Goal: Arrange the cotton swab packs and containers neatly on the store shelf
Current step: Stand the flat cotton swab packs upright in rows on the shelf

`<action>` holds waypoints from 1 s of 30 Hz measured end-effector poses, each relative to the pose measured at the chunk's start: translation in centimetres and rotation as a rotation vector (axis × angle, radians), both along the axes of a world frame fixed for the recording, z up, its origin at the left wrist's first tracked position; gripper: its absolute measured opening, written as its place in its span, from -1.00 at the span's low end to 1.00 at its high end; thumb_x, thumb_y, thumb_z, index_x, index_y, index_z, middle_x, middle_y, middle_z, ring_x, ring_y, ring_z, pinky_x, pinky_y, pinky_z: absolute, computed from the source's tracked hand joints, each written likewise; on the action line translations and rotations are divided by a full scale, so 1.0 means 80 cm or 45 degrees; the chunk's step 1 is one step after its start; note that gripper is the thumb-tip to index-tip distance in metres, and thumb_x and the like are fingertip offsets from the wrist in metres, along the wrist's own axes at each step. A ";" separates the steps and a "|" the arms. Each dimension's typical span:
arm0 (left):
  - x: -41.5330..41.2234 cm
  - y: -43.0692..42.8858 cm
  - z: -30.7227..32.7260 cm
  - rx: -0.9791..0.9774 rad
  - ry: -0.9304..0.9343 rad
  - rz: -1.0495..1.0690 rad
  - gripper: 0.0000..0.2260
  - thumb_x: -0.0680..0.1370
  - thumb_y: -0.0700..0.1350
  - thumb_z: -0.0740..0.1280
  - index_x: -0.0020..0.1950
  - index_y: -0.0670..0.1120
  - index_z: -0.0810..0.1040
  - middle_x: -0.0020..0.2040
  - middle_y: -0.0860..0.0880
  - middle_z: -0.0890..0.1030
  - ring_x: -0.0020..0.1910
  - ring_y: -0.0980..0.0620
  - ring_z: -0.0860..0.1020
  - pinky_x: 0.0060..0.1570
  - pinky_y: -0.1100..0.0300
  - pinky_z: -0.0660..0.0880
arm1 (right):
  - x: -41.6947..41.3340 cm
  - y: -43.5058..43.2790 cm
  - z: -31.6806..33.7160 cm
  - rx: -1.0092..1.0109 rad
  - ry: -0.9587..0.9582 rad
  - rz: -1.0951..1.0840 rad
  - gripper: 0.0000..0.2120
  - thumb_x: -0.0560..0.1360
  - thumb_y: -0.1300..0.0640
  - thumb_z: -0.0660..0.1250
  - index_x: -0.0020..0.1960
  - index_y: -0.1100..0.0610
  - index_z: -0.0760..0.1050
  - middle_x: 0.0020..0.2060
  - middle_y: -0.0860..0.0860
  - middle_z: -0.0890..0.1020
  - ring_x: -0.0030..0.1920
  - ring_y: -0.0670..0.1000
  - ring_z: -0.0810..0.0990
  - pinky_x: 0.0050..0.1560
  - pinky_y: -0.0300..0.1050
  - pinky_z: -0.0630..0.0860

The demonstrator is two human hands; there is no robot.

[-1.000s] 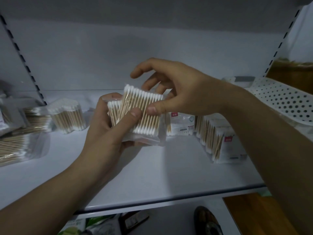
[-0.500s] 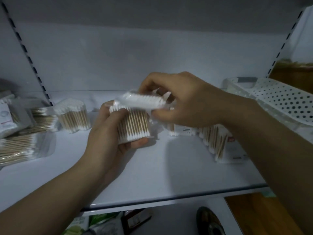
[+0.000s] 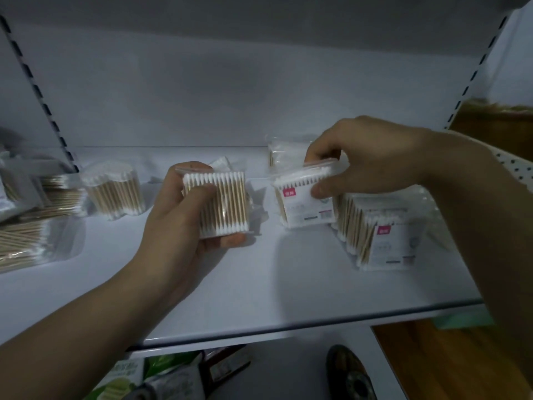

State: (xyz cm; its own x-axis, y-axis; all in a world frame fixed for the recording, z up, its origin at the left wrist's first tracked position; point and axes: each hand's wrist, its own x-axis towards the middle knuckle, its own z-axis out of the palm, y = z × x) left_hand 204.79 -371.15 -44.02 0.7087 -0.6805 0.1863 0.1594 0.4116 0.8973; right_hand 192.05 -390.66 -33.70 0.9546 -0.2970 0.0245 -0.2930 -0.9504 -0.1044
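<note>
Wooden cotton swabs with white tips fill a clear pack (image 3: 220, 206) held upright in a person's left hand (image 3: 178, 235) just above a pale store shelf (image 3: 259, 287). The thumb lies across the pack's front and the fingers (image 3: 230, 241) are curled round its back and underside. The right hand (image 3: 372, 166) pinches a second pack, the labelled pack (image 3: 305, 206), by its top edge, thumb in front and fingers (image 3: 320, 154) bent behind. This pack carries a pink tag and leans slightly; whether its lower edge rests on the shelf or hangs just clear of it cannot be told. It sits just left of a row of labelled packs (image 3: 386, 238) standing on edge toward the shelf's right side, and the two held packs are near each other but apart. Another small pack (image 3: 281, 157) stands farther back, partly hidden by the right hand. To the left, a heart-shaped bundle (image 3: 115, 194) of swabs stands upright, with flat bags (image 3: 26, 243) of swabs heaped beyond it at the frame's edge. A white perforated tray (image 3: 519, 168) shows at far right, and green packets (image 3: 129, 376) lie on the level below the shelf
</note>
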 end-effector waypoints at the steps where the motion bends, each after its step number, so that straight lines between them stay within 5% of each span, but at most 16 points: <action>1: 0.000 0.000 0.000 -0.004 -0.001 -0.003 -0.87 0.69 -0.28 0.15 0.15 -0.09 0.43 -0.12 -0.15 0.70 -0.29 -0.05 0.69 -0.52 0.14 0.53 | 0.002 0.000 -0.003 -0.030 0.013 -0.010 -0.84 0.43 -0.09 0.53 -0.03 -0.12 0.64 -0.13 -0.21 0.69 -0.06 -0.15 0.63 -0.02 -0.13 0.57; 8: 0.005 0.000 -0.005 0.020 -0.040 -0.010 -0.86 0.68 -0.27 0.16 0.17 -0.09 0.44 -0.08 -0.17 0.67 -0.26 -0.07 0.68 -0.49 0.12 0.54 | 0.005 0.003 -0.009 -0.192 0.022 -0.052 -0.69 0.32 -0.10 0.60 -0.14 -0.10 0.49 -0.17 -0.16 0.56 -0.16 -0.12 0.51 -0.18 -0.10 0.47; 16: 0.007 0.000 -0.008 0.060 -0.102 0.041 -0.74 0.64 -0.32 0.24 0.24 -0.02 0.45 0.03 -0.13 0.67 -0.14 -0.11 0.69 -0.43 0.09 0.59 | 0.006 -0.004 -0.010 -0.204 0.058 -0.094 -0.58 0.31 -0.13 0.61 -0.01 -0.13 0.42 -0.12 -0.16 0.51 -0.13 -0.12 0.46 -0.20 -0.09 0.39; 21: -0.003 0.006 0.003 0.039 -0.242 0.036 -0.41 0.48 -0.13 0.41 0.44 0.23 0.34 0.02 0.03 0.73 -0.06 -0.10 0.73 -0.28 0.03 0.66 | 0.009 0.027 0.002 0.253 -0.371 0.231 -0.62 0.41 -0.19 0.48 0.14 -0.18 0.42 0.00 -0.20 0.55 0.02 -0.12 0.55 -0.09 -0.19 0.52; 25: -0.006 0.011 0.005 0.068 -0.373 0.153 -0.25 0.30 -0.01 0.62 0.40 0.22 0.34 0.03 0.14 0.72 0.00 -0.03 0.73 -0.21 0.02 0.68 | 0.020 0.057 0.001 0.405 -0.466 0.358 -0.48 0.38 -0.18 0.53 0.25 -0.14 0.40 0.06 -0.16 0.54 -0.05 -0.07 0.62 -0.12 -0.19 0.62; 28: -0.002 0.015 0.002 0.110 -0.490 0.258 -0.29 0.29 0.03 0.69 0.33 0.14 0.41 -0.01 0.12 0.71 -0.05 0.03 0.72 -0.26 0.09 0.68 | 0.028 0.062 -0.005 0.447 -0.544 0.421 -0.61 0.46 0.00 0.53 0.21 -0.02 0.46 -0.02 -0.10 0.59 -0.13 -0.07 0.66 -0.19 -0.15 0.62; 30: -0.001 0.016 0.001 0.116 -0.451 0.240 -0.39 0.36 0.17 0.56 0.34 0.06 0.45 -0.02 0.02 0.71 -0.13 0.00 0.72 -0.34 0.12 0.63 | 0.027 0.061 -0.003 0.539 -0.489 0.515 -0.65 0.51 0.16 0.48 0.24 0.03 0.46 0.05 -0.20 0.54 -0.07 -0.22 0.62 -0.16 -0.25 0.57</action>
State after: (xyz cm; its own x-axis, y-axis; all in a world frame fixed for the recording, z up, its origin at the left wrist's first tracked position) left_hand 204.71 -369.84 -43.96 0.7252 -0.5698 0.3864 -0.2369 0.3204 0.9172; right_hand 194.19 -385.78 -33.96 0.9392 0.0210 0.3429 0.2067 -0.8317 -0.5153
